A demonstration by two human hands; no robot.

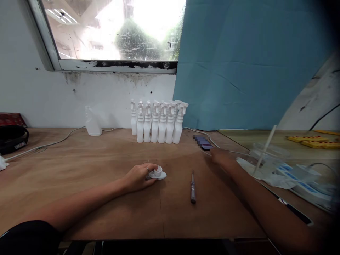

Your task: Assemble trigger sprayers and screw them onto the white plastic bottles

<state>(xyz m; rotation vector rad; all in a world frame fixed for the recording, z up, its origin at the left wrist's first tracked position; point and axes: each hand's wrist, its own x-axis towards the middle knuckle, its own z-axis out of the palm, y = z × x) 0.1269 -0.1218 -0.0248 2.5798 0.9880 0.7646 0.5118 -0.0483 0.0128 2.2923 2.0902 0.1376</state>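
Note:
My left hand (142, 176), with a ring on one finger, is closed around a small white plastic part (158, 172) low over the table. The part shows a round, cup-like piece and a flat, rounded tip; my fingers hide the rest. My right hand (221, 157) is blurred by motion and reaches just in front of a phone (205, 143); whether it touches the phone or holds anything cannot be made out. Between my arms lies a screwdriver (193, 189) with a clear handle, its tip pointing away from me.
Several white spray bottles (161, 131) stand in a group near the wall. Another white bottle (93, 124) stands apart on the left. A power strip (300, 184), a clear plastic container (269, 156) and cables are at the right. A black strap-like object (13, 138) sits far left.

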